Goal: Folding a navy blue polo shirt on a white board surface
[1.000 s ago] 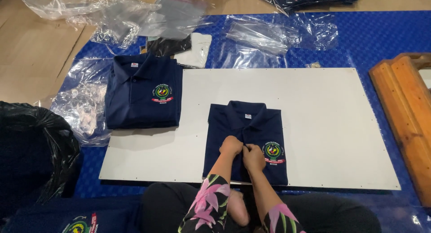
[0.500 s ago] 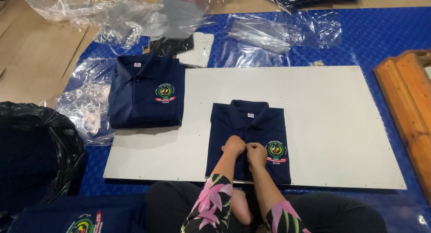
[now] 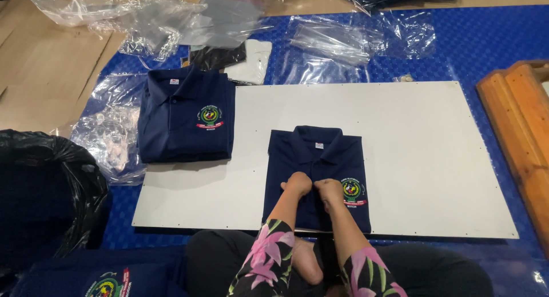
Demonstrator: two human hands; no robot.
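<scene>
A folded navy polo shirt [image 3: 317, 159] with a round chest badge lies collar-up on the white board [image 3: 412, 142] in front of me. My left hand [image 3: 298, 184] and my right hand [image 3: 329, 189] rest side by side on its front placket, fingers curled and pinching the fabric at the button line. Both forearms wear floral sleeves. A stack of folded navy polo shirts [image 3: 186, 117] sits at the board's left corner, apart from my hands.
Crumpled clear plastic bags [image 3: 337, 36] lie behind the board on the blue mat [image 3: 480, 39]. A black plastic bag [image 3: 40, 194] stands at the left. An orange wooden piece [image 3: 520, 125] runs along the right. Another folded navy shirt [image 3: 108, 280] lies near my left knee.
My hands stay on the shirt's placket with only slight finger movement. The view has shifted a little; nothing else moved.
</scene>
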